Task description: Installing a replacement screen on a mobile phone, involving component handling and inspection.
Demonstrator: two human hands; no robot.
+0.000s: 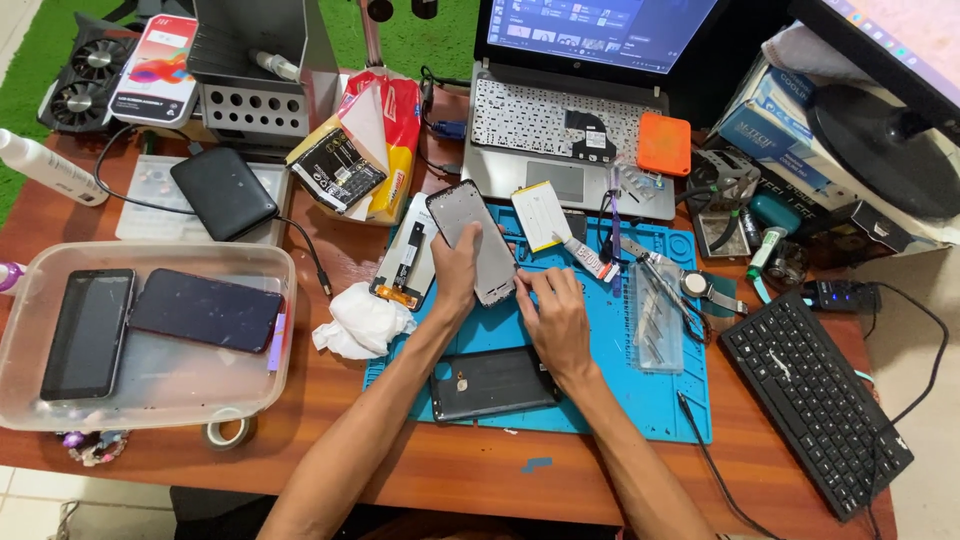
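Note:
My left hand grips a grey phone frame from below and holds it tilted over the blue work mat. My right hand touches the frame's lower right edge with pinched fingertips. A dark phone back cover lies on the mat under my forearms. A phone screen part with an orange flex cable rests just left of the frame. A white battery and a small glue tube lie to the right of the frame.
A clear plastic tray holding two dark phones sits at left. A crumpled white tissue lies near the mat. Behind are a laptop, an orange case and a black power bank. A black keyboard is at right.

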